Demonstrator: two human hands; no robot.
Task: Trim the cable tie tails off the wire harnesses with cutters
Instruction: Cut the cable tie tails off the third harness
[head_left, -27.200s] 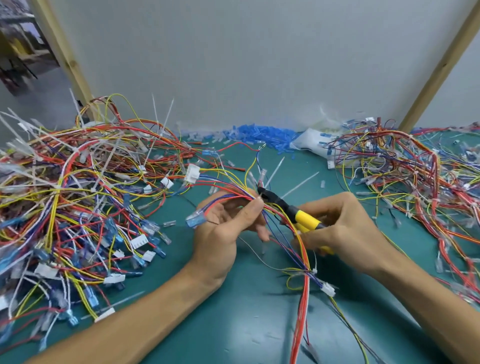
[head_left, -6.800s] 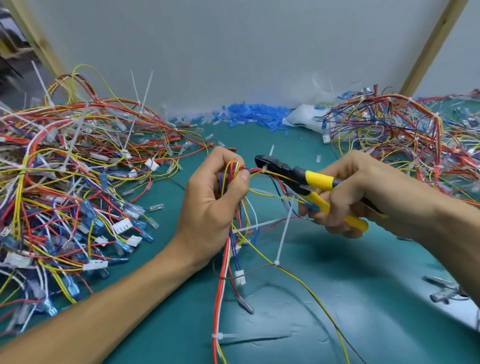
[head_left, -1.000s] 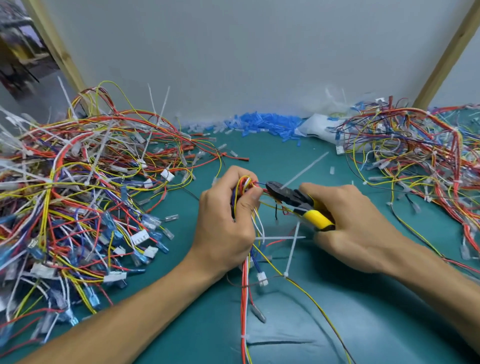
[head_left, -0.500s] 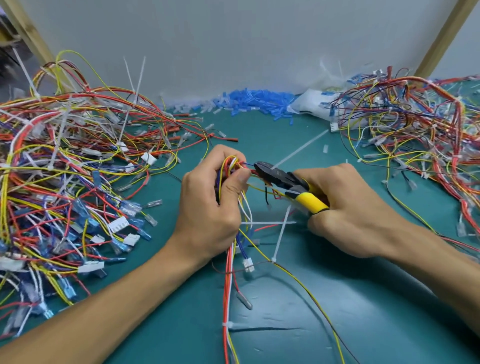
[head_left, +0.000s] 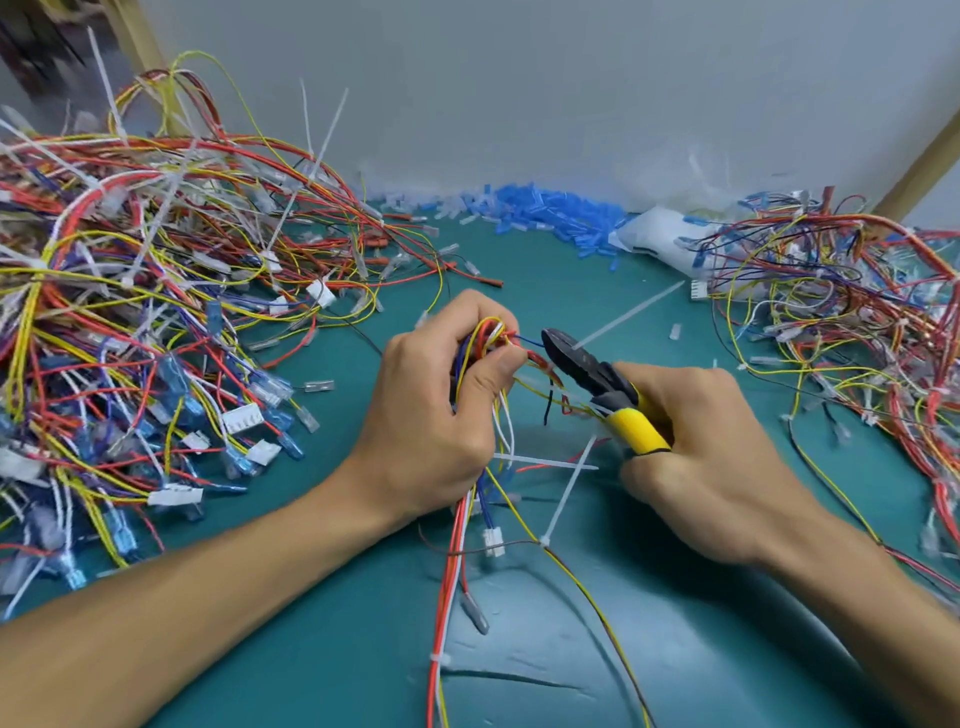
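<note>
My left hand (head_left: 436, 415) grips a bundled wire harness (head_left: 485, 343) of red, yellow, blue and white wires above the green mat; its loose end trails down toward me. My right hand (head_left: 711, 457) holds black cutters with yellow handles (head_left: 597, 379). The closed jaws sit just right of the bundle, and a long white cable tie tail (head_left: 628, 314) sticks out from the jaws to the upper right. Two more white tie tails (head_left: 569, 488) cross on the harness below my hands.
A big pile of harnesses with upright tie tails (head_left: 156, 291) fills the left. Another harness pile (head_left: 841, 322) lies at the right. Blue terminal sleeves (head_left: 550, 213) and a white bag (head_left: 670, 239) sit by the back wall. The green mat (head_left: 519, 649) shows near me.
My hands and the cutters have stayed together at the bundle; only the camera shifted slightly. The long tie tail still projects from the jaws.
</note>
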